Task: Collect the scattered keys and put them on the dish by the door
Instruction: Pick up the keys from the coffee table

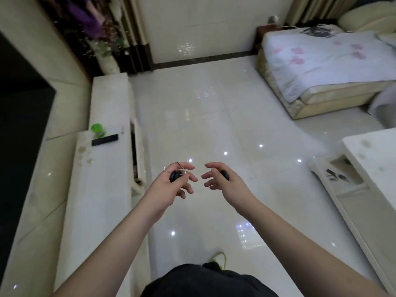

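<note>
1. The left hand (pixel 171 185) pinches black-headed keys (pixel 175 175) on a thin wire ring (pixel 174 167); the ring projects above the fingers.
2. The right hand (pixel 222 180) curls loosely round a second dark key (pixel 225 175), apparently held by the thumb side, with the other fingers spread.
3. Both hands hover over the tiled floor (pixel 203 116), near each other but apart.
4. The dish is not in view.
5. Risk: the right hold looks light; a drop would send the key sliding on glossy tile.
6. Risk: the ring may snag a finger during transfer.
</note>
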